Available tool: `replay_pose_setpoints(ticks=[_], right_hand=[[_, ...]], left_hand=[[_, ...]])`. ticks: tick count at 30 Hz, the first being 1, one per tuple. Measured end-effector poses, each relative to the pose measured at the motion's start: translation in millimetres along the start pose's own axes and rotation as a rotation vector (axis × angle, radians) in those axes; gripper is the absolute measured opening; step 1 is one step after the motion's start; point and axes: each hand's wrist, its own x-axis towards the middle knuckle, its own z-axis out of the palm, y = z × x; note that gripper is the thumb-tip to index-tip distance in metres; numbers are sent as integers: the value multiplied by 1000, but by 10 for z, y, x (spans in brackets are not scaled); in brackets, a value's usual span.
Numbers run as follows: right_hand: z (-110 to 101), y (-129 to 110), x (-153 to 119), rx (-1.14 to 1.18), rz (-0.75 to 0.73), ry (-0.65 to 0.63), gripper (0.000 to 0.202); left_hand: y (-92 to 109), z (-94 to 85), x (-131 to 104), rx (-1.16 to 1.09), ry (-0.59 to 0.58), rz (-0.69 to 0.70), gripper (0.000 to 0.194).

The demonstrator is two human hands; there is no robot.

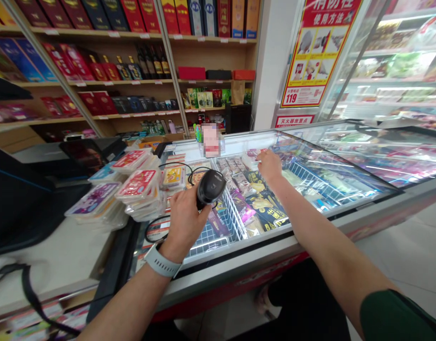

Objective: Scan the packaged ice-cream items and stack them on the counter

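My left hand [187,220], with a grey watch on its wrist, is wrapped round the handle of a black barcode scanner [211,186]. The scanner head is above the freezer glass, its cable looping behind. My right hand [270,166] reaches to the far side of the freezer, fingers bent at the edge of a clear plastic food pack [252,158] with a reddish label; the fingertips are partly hidden. Left of the scanner stand stacked plastic food boxes with red [137,183] and purple [93,200] labels. A single box with an orange label [173,176] lies beside them.
The chest freezer [239,258] holds wire baskets [235,215] and bagged frozen food [265,203] under glass. A counter [61,251] with a black screen device [84,154] is on the left. Shelves of boxes and bottles [150,61] stand behind; a lit display case [402,71] is at right.
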Motion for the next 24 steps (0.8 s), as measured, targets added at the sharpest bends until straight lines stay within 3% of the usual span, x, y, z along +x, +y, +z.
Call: replay_pose_setpoints(ticks=[5,10,17,21,24], right_hand=[[-78,-94,-34,8,-10,39,29],[-60,-402,-136,200,-232,72,31],[156,-1319,-118,540,-731,-58,37],[267,-1906,-10,585,-804,-62,43],[300,-2195,12,657,-850,-122,48]], left_hand=[[22,-17,7,3,4,-11,48],[22,-29,8,-13,18,-30,47],[15,-30,-9,-40,74,-28,42],[3,-32,2,-47,97,-31,36],[-13,-32,13,-58,98,-35,31]])
